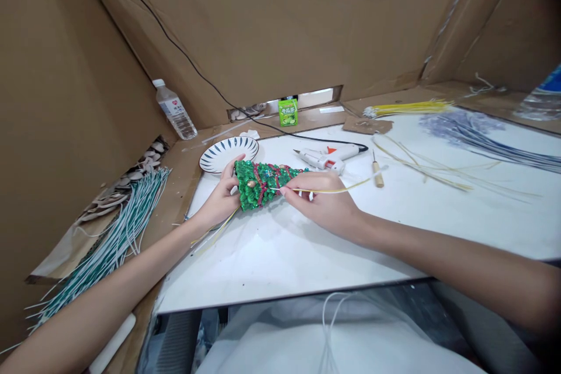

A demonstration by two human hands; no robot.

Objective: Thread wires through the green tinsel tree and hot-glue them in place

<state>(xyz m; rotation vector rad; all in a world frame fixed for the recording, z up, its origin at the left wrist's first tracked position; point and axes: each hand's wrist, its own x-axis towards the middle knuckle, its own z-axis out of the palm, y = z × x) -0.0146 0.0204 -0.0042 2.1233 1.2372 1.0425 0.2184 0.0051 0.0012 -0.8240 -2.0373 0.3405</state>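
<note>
A small green beaded Christmas tree (249, 194) with red garland lies on its side above the white board, its wide base toward the left. My left hand (223, 196) is closed around that base. My right hand (326, 198) pinches a thin yellow-and-white strand (337, 190) near its end, against the tree's side; the strand's other end sticks out to the right. The exact spot where the strand meets the tree is too small to make out. More thin yellow strands (214, 232) hang below my left hand.
Behind the tree are a striped plate (228, 152) and a white glue gun (328, 158) with a black cord. An awl (377, 175) stands to the right. Wire bundles lie left (118, 231) and right (407, 107). Cardboard walls (263, 23) enclose the table; a bottle (175, 111) leans left.
</note>
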